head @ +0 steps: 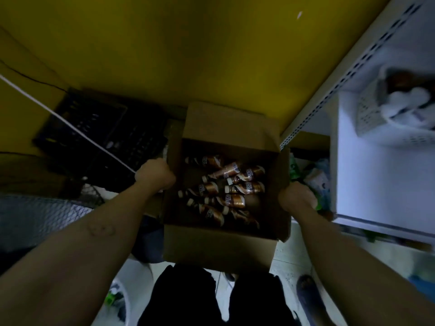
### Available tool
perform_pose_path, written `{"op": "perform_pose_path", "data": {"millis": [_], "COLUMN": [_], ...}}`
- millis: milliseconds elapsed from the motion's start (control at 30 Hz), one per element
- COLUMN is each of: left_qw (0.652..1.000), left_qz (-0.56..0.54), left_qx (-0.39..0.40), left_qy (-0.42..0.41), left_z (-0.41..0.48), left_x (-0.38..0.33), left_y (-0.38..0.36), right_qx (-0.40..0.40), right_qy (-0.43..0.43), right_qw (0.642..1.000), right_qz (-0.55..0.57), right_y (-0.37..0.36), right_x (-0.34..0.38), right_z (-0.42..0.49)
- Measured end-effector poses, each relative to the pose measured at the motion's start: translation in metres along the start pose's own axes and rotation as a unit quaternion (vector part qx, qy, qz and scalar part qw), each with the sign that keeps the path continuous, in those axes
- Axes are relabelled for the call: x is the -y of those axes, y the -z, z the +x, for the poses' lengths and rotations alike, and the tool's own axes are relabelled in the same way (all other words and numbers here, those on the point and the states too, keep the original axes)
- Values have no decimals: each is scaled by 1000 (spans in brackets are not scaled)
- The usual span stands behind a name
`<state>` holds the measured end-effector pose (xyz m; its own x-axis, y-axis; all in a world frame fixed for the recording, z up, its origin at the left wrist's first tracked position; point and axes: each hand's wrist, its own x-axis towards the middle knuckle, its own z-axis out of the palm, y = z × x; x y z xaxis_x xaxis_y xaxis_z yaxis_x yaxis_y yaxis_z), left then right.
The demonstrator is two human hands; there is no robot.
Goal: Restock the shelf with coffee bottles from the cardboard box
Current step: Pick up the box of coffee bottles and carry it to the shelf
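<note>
- One cardboard box [219,245], flaps open, held up between a yellow wall and the white shelf [376,184] on the right.
- Coffee bottles [235,200]: I count about nine, all lying jumbled on their sides in the box. It's dim and they overlap, so don't quote me.
- Two hands on the box: left hand [155,174] is curled tight on the left wall, right hand [296,198] is curled over the right flap's edge.
- One black crate [101,128] sits off to the left.
- One white basket [372,123] is on the shelf, contents too blurry to count.
</note>
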<state>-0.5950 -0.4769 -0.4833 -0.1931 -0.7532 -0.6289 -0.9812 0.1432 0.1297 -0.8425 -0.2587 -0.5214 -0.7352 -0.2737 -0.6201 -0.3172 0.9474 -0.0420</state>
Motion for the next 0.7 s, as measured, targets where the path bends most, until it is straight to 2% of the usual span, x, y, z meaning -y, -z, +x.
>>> {"op": "perform_pose_path", "data": {"millis": [233, 433, 567, 700], "left_qw": [999, 995, 990, 989], "left_qz": [-1, -31, -58, -38], "left_qx": [-48, -77, -71, -61], "left_qy": [-13, -53, -106, -127], "left_z": [-89, -148, -189, -229], "left_x": [18, 53, 88, 111], "left_y": [30, 32, 29, 20], "right_qx": [-39, -79, -98, -107], "right_qy": [51, 57, 49, 58], "right_qw": [998, 995, 993, 991], "right_qz": [-16, -27, -44, -46], "right_y": [42, 43, 34, 30], "right_x": [-14, -35, -57, -82], "right_z": [-76, -153, -208, -253]}}
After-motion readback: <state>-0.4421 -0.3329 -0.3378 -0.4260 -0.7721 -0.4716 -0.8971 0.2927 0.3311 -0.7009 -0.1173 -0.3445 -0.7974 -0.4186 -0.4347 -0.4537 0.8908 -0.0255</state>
